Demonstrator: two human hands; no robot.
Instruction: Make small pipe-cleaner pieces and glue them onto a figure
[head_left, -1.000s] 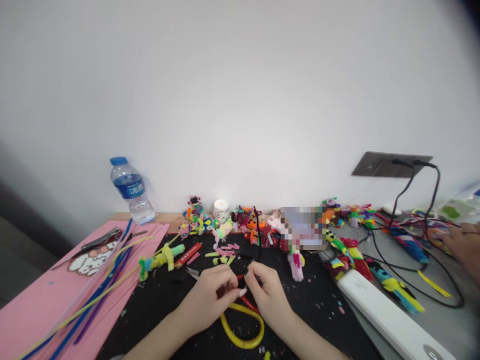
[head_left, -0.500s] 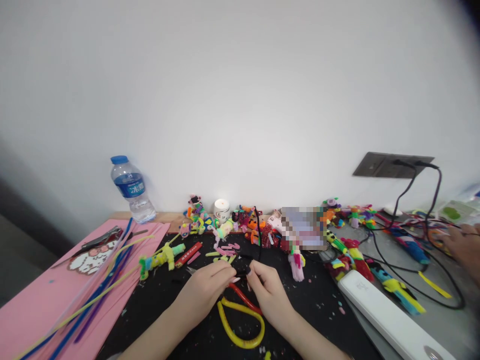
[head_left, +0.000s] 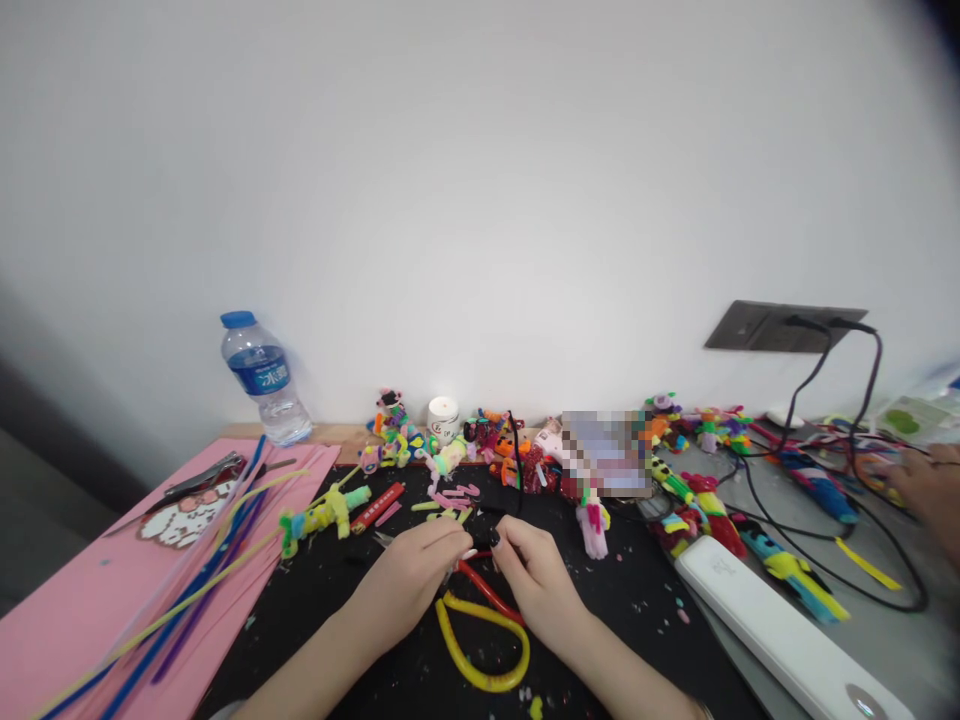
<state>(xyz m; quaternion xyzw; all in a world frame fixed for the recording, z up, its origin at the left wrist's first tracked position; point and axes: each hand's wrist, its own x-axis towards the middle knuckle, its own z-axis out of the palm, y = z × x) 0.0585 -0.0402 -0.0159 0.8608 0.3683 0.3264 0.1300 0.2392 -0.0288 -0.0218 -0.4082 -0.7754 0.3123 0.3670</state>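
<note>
My left hand [head_left: 416,578] and my right hand [head_left: 534,580] meet over a black mat [head_left: 330,620], fingertips pinched together on a thin black pipe cleaner [head_left: 516,470] that rises from between them. Just below the hands lie scissors with red and yellow handles [head_left: 484,635]. Small pink and green cut pieces [head_left: 450,500] lie scattered just beyond my fingers.
A pink sheet [head_left: 82,600] with long pipe cleaners [head_left: 195,570] lies left, a water bottle [head_left: 262,380] behind it. Colourful pipe-cleaner figures [head_left: 675,490] line the wall. Black cables [head_left: 825,470] and a white bar [head_left: 780,630] lie right, where another person's hand [head_left: 926,490] rests.
My hands have shifted slightly away from me and kept pinching the black pipe cleaner; the scissors handles show more below them.
</note>
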